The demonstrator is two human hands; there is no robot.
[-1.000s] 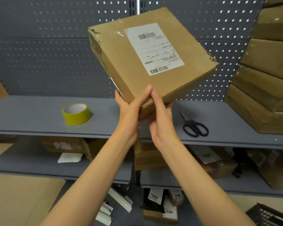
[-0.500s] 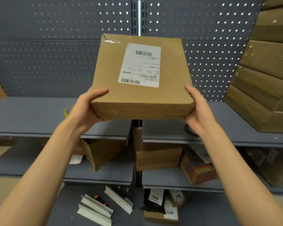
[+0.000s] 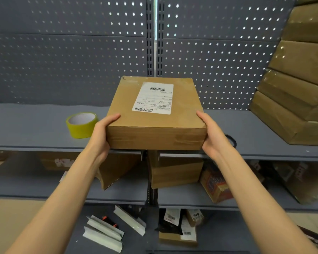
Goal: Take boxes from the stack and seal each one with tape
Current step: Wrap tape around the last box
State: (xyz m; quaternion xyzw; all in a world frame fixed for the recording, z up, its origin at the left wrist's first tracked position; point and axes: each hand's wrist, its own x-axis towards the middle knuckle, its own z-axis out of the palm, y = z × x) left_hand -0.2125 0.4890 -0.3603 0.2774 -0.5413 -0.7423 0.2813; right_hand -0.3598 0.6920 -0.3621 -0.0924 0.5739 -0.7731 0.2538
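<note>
Head view: both hands [image 3: 101,136] on box [image 3: 154,116] edges, perhaps on shelf [image 3: 35,129]

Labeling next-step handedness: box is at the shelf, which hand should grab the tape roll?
Left, probably. The yellow tape roll stands on the shelf just beyond the left hand. The right hand grips the cardboard box on its far side.

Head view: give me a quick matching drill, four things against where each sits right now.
Things:
1. labelled box
2. tape roll
3. stack of boxes
4. scissors

Places:
A. far right of the shelf
B. mostly hidden behind the right hand
C. gripped between both hands, left hand on its left side
D. on the shelf, left of the held box

Pairs: 1-C, 2-D, 3-A, 4-B
</note>
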